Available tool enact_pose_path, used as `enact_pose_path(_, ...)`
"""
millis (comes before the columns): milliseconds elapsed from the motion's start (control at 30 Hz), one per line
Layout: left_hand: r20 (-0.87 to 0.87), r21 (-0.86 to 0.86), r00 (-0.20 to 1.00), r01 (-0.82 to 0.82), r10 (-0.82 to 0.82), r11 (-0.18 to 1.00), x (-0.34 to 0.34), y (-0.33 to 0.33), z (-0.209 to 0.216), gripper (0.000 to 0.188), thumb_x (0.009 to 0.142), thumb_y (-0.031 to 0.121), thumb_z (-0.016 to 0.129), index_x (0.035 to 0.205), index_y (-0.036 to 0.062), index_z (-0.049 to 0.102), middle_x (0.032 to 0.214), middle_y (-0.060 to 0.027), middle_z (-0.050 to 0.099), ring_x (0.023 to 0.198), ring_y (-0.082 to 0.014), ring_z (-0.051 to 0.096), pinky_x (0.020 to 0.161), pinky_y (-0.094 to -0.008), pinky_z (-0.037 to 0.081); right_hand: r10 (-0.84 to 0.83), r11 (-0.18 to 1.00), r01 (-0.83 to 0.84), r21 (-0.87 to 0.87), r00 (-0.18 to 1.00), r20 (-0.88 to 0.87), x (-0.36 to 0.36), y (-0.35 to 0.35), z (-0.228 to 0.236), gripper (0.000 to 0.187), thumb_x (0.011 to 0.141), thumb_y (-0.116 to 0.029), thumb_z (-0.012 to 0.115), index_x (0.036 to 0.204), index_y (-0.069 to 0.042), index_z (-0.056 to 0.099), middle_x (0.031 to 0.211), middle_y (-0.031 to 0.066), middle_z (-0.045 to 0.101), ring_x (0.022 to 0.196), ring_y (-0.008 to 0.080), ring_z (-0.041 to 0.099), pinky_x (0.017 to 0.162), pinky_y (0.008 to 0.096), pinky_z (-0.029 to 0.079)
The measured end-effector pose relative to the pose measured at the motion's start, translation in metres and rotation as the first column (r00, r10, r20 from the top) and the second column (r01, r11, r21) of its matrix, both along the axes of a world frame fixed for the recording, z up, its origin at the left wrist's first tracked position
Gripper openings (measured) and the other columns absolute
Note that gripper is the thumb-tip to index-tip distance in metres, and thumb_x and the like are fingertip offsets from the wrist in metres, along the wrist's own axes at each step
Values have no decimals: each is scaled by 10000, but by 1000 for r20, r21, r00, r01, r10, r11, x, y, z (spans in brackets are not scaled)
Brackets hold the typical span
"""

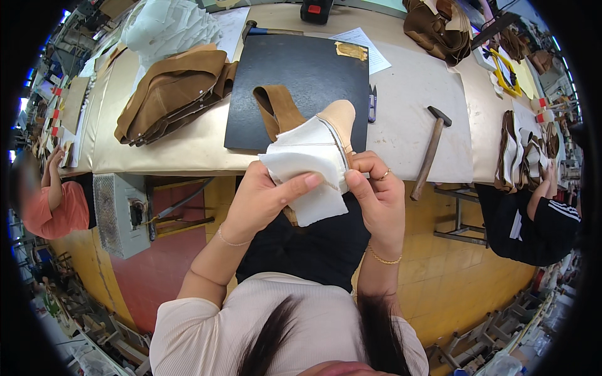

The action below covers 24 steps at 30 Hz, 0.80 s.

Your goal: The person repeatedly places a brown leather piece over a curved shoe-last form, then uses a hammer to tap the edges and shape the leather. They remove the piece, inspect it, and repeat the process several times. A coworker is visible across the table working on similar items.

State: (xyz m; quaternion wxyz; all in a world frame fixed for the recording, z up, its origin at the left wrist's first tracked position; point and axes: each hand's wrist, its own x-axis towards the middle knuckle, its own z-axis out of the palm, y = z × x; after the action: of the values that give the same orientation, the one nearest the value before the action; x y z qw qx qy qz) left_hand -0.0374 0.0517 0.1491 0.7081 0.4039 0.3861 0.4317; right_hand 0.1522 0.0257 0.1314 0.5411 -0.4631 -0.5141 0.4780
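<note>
- Hands, your left hand [262, 195] and your right hand [380, 199], are both clamped on the white-lined piece [307, 138]; your left thumb lies over the white material, your right thumb and bent index finger grip its right edge.
- Your piece is held above your dark trousers [301, 254] and the worktop's [433, 81] near edge, its rounded tan end [340, 116] pointing away from you.
- A brown loop [285, 109] shows just beyond it; you cannot tell whether the two are joined.
- To your right, a wooden-handled hammer [431, 147] lies with its handle jutting past the near edge.
- Ahead of you, a black board [301, 62] lies flat, small purple-handled snips [372, 103] just beside its right side.
- Left of the board, you have a bundle of brown pieces [172, 94].
- Behind the board lie a blue-handled hammer [276, 31] and a paper sheet [370, 53], with a stack of white pieces [166, 31] at your far left.
- Well apart from you, a person in a coral top [47, 207] sits left, and a person in a dark striped top [533, 225] right.
</note>
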Motion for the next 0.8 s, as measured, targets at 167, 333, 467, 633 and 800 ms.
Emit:
enact_pose_path(167, -43, 73, 999, -12, 15, 997, 2, 1, -9, 251, 853, 84, 766, 1081, -1, 704, 948, -28, 720, 833, -84, 645, 731, -254, 530, -13, 1000, 12, -28, 1000, -18, -1, -1, 2, 166, 936, -150, 677, 891, 5, 635, 929, 60, 670, 861, 147, 560, 798, 274, 455)
enact_pose_path(333, -158, 215, 986, -18, 53, 976, 2, -1, -13, 242, 852, 78, 763, 1076, 2, 715, 951, -38, 730, 832, -87, 653, 728, -256, 533, -17, 1000, 17, 13, 999, 39, 1, -1, 2, 172, 937, -154, 675, 894, 7, 636, 920, 62, 671, 851, 149, 561, 791, 278, 457)
enact_pose_path(467, -249, 260, 965, -20, 87, 965, 4, -2, -8, 231, 858, 83, 759, 1074, 11, 719, 943, -38, 734, 825, -83, 653, 725, -253, 532, -51, 999, 51, -7, 998, 26, 0, -1, 5, 186, 933, -167, 680, 888, 8, 635, 905, 59, 668, 838, 148, 561, 779, 279, 459)
enact_pose_path(633, -235, 246, 968, -28, 88, 969, 9, -3, -8, 229, 858, 84, 761, 1072, 15, 718, 960, -37, 731, 841, -84, 651, 737, -256, 529, -86, 996, 86, -6, 996, 32, 2, -4, 1, 225, 909, -202, 714, 870, 6, 638, 868, 49, 658, 819, 152, 564, 767, 280, 457)
enact_pose_path(800, -202, 278, 977, -10, 69, 960, 10, -1, -13, 280, 863, 83, 755, 1125, 14, 682, 1025, -48, 718, 918, -95, 644, 799, -277, 527, -251, 968, 242, 67, 951, 180, -11, -2, 0, 245, 843, -200, 781, 834, -1, 638, 817, 27, 633, 816, 148, 568, 776, 293, 451)
